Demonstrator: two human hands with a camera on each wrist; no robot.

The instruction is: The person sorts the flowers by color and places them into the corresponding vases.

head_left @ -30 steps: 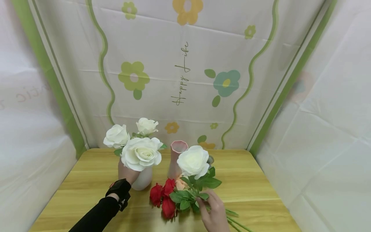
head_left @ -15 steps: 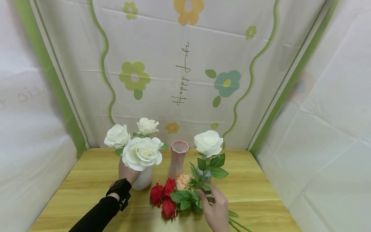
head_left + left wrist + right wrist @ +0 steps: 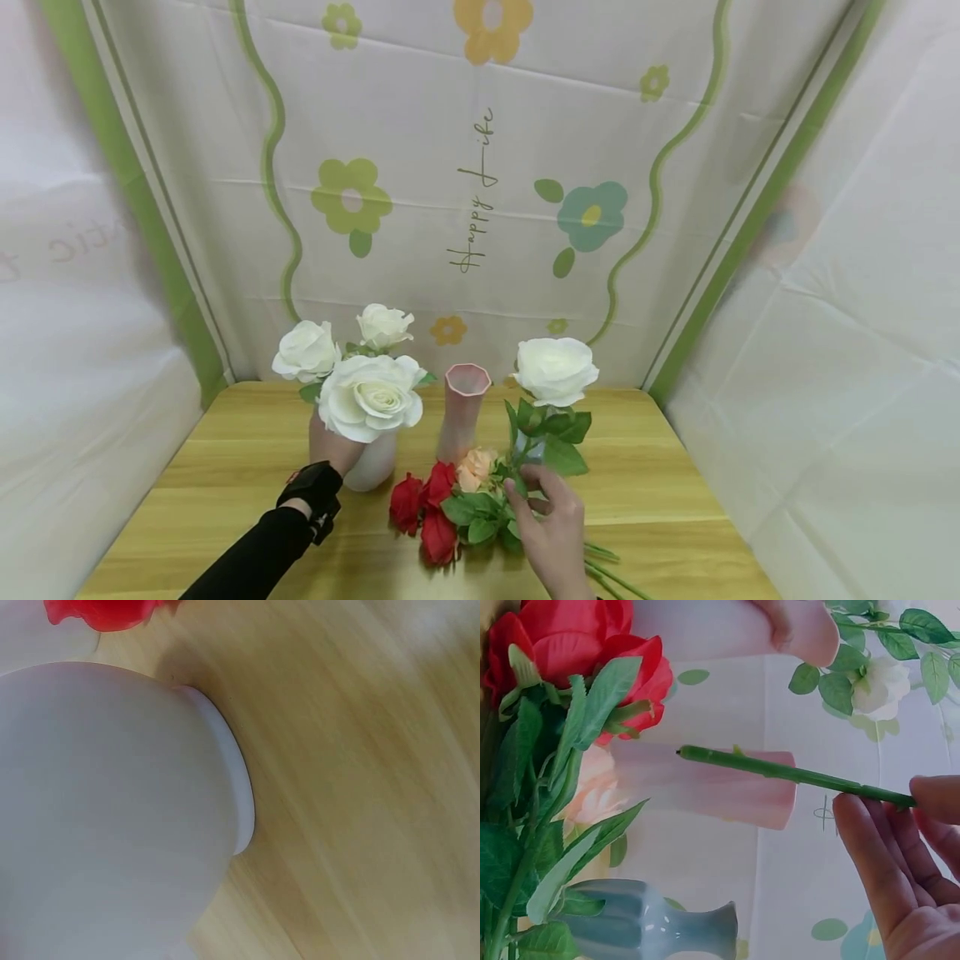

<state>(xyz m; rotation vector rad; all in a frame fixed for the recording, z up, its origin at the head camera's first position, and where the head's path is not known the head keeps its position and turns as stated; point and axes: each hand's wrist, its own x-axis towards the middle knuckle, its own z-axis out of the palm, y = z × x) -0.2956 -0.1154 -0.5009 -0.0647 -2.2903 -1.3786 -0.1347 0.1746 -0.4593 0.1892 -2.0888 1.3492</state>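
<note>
My right hand pinches the green stem of a white rose between thumb and fingers. Its bloom stands upright over the right of the table, and the cut stem end shows free in the right wrist view. My left hand grips the neck of a rounded white vase at the left, largely hidden behind the blooms. That vase holds several white roses. Beneath the right hand lie red roses and a peach flower with leafy stems.
A tall pink vase with a faceted rim stands between the hands. Behind the held rose is a small blue-grey vase, partly covered by leaves in the head view. Printed cloth walls surround the wooden table.
The right hand has lifted the white rose up and to the right, away from the red roses and peach flower. The left hand has stayed at the white vase.
</note>
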